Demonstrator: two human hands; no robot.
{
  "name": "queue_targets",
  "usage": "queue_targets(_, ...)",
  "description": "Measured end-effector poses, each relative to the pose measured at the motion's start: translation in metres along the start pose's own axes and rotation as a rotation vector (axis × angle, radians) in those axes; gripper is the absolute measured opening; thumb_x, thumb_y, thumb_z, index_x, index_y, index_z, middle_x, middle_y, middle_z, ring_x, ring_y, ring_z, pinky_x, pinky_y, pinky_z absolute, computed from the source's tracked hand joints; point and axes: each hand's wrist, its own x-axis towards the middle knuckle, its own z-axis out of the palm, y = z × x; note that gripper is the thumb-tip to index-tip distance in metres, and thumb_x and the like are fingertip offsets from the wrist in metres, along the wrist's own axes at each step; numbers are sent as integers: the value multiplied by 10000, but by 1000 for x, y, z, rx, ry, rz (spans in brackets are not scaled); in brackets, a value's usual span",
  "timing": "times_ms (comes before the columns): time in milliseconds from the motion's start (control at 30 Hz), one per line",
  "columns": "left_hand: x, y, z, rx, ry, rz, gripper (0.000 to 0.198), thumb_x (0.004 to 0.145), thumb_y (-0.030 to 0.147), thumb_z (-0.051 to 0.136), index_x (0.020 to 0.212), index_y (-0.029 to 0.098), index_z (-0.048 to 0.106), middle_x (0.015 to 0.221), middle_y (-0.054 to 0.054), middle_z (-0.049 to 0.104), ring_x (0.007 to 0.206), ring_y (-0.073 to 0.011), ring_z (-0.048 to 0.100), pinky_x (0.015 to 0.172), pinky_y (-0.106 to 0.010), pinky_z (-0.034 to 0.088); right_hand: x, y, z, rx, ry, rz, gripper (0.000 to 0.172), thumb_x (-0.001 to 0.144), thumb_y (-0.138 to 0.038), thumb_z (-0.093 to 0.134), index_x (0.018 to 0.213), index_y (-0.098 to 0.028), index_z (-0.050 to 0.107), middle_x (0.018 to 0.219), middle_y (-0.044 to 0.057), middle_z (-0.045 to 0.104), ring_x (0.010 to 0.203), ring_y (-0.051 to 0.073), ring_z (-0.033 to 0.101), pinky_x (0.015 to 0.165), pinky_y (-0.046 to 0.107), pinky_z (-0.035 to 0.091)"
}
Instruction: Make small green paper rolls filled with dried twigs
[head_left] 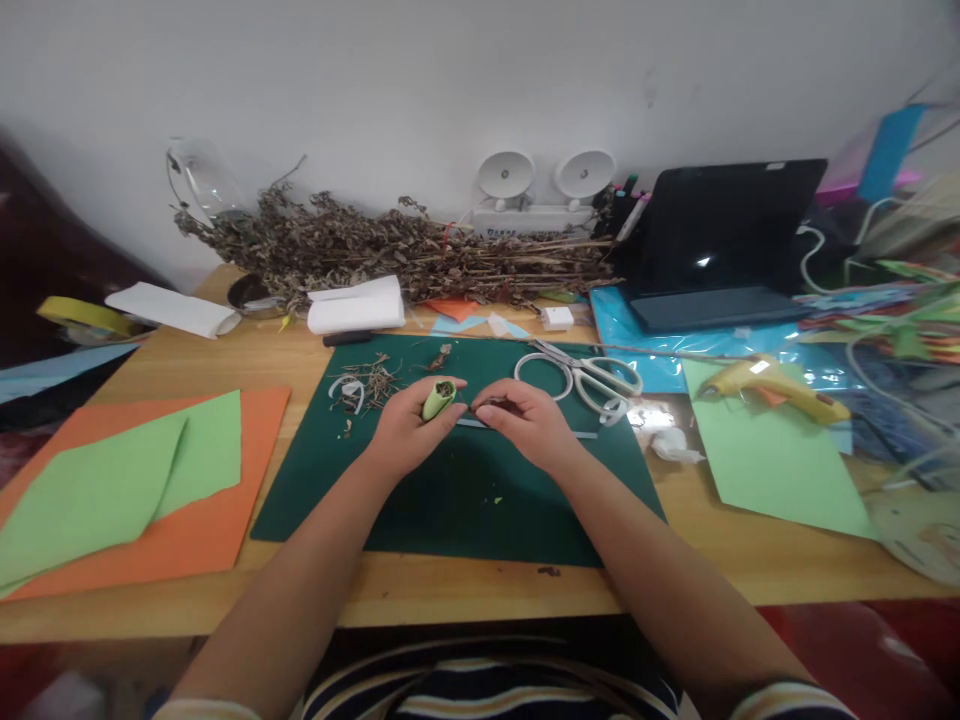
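Note:
My left hand is wrapped round a green paper tube, whose upper end is open and shows dry brown bits inside. Just right of it, my right hand pinches a small dark brown piece of dried plant close to the tube. Both hands are above a dark green cutting mat. Short dry stems lie in a loose pile on the mat, left of my left hand. Beyond my right hand rest scissors with pale handles.
A long bundle of dried plants lies along the wall. Green paper on orange paper is at the left. At the right are a yellow glue gun, green paper and a black tablet. Yellow tape sits far left.

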Motion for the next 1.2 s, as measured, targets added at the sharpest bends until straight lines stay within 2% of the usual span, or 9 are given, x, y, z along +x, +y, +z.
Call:
queue_targets(100,2,1,-3,2,-60,21,171,742,301,505,803,162,583,704,-17,604,633,-127,555,565,-237,440,1,-2,-2,30,11,-74,91,709,-245,548,713,-166,592,743,15,545,693,104,518,589,235,428)
queue_targets(167,4,4,-6,3,-121,71,151,751,286,500,765,157,577,680,-14,584,631,-121,546,577,-234,435,1,-4,-3,65,14,-82,79,698,-233,558,699,-162,592,737,8,514,662,92,503,564,227,420)
queue_targets(367,8,11,-13,89,-221,174,170,787,242,449,665,149,522,599,2,493,567,-99,473,535,-212,384,0,-6,1,262,47,50,71,683,-230,550,656,-165,559,639,-29,490,547,59,460,513,206,398)
queue_targets(567,6,11,-12,163,-217,197,150,788,211,437,665,153,502,603,4,482,581,-103,459,547,-215,368,1,3,13,385,134,168,150,655,-317,534,645,-178,479,552,-53,456,475,49,392,477,200,369)
queue_targets(700,6,6,-13,190,-209,191,140,786,199,433,672,155,500,622,2,490,605,-104,468,562,-215,370,6,12,7,292,199,193,184,721,-381,410,693,-199,407,542,-58,369,461,59,355,446,199,328)
queue_targets(800,7,1,-14,230,-127,163,148,788,214,438,664,155,493,626,0,495,600,-105,468,563,-218,370,10,19,-8,143,237,208,186,760,-377,322,728,-208,393,537,-59,305,463,72,328,444,203,296)
queue_targets(1000,9,-3,-12,269,-18,208,117,785,212,446,702,154,505,717,-30,508,722,-133,487,672,-253,402,9,22,-18,-276,83,218,227,665,-362,557,559,-167,509,557,-1,432,587,129,419,590,279,331)
queue_targets(1100,8,-2,-11,286,-1,244,93,778,201,450,726,153,510,821,-58,508,835,-152,484,760,-281,396,6,20,-18,-410,28,205,240,659,-389,578,766,-175,593,726,54,523,742,199,480,682,333,357)
queue_targets(1200,7,-2,-11,268,-67,257,78,774,185,442,766,155,513,884,-68,524,871,-152,492,779,-277,394,5,15,-22,-462,-134,-9,486,703,-440,534,1127,-217,456,1060,91,494,934,215,469,745,330,397)
